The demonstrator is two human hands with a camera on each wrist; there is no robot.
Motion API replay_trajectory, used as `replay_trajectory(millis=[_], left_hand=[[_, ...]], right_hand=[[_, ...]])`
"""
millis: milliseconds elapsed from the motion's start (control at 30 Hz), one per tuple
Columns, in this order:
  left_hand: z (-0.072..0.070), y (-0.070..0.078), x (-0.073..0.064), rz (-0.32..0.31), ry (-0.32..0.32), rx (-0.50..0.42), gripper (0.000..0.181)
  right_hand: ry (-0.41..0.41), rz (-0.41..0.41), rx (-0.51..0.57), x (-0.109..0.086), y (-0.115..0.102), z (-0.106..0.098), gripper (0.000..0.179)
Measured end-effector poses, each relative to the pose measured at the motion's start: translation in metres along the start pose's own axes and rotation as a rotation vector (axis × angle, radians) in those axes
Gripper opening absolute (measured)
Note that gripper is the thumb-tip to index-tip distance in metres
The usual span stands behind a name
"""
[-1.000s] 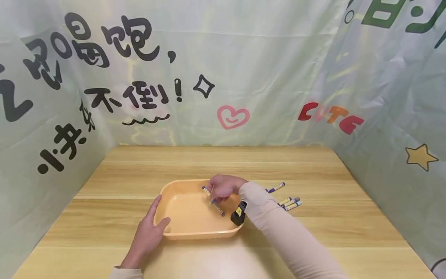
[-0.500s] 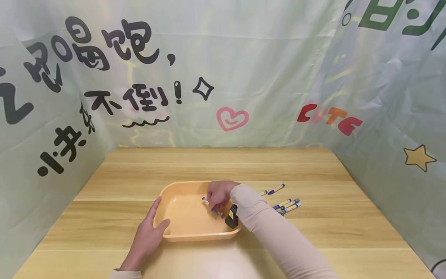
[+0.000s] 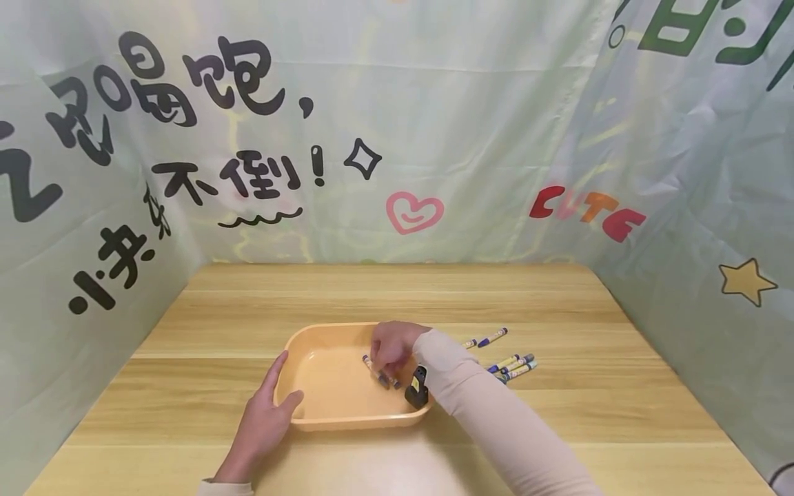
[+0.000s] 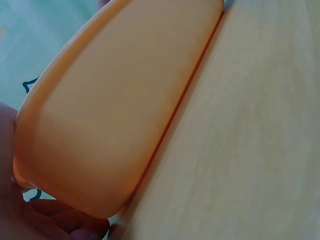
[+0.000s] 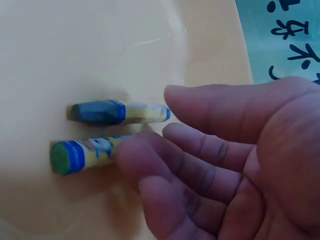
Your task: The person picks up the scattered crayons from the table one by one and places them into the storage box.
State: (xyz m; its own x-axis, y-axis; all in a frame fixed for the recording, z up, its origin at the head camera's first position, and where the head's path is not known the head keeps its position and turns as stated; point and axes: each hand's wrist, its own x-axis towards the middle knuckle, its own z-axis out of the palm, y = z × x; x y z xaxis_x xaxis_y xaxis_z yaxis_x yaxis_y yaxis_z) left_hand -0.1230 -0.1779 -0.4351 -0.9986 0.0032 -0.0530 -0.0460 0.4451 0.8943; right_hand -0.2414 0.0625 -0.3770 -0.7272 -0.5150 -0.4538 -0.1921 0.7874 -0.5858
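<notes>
An orange plastic tray (image 3: 347,420) stands on the table. My left hand (image 3: 263,417) grips its left end, with the thumb over the rim on the inner side and the fingers along the outer wall. Inside the tray, toward its right end, is my right hand (image 3: 392,346), pointing down over two crayons. Seen from the right wrist, a crayon with a dark blue-grey tip (image 5: 97,113) lies beside a green-ended crayon (image 5: 69,157). The right thumb and fingers are apart and loosely bent. Its fingertips overlap the green crayon in that view; whether they touch it I cannot tell.
To the right of the tray several crayons (image 3: 520,370) lie together on the wooden table (image 3: 248,296). Behind them are a blue-tipped crayon (image 3: 493,337) and one partly hidden by the sleeve. Printed cloth (image 3: 471,138) encloses the table's back and sides.
My right hand has come down into the tray, and its fingers have come away from the crayon they held. Both crayons now lie on the tray's floor. The left hand keeps its place.
</notes>
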Motion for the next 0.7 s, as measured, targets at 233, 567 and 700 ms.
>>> replay_trajectory(millis=[233,567,700], left_hand=[[0.001,0.000,0.000,-0.008,0.004,0.004,0.073],[0.000,0.000,-0.001,-0.009,-0.004,-0.001,0.073],[0.000,0.001,-0.001,-0.011,-0.005,-0.002,0.073]], right_hand=[[0.044,-0.063,0.011,-0.009,0.005,-0.013,0.006],[0.096,-0.138,0.060,-0.031,0.020,-0.041,0.009],[0.126,-0.153,0.110,-0.039,0.035,-0.051,0.012]])
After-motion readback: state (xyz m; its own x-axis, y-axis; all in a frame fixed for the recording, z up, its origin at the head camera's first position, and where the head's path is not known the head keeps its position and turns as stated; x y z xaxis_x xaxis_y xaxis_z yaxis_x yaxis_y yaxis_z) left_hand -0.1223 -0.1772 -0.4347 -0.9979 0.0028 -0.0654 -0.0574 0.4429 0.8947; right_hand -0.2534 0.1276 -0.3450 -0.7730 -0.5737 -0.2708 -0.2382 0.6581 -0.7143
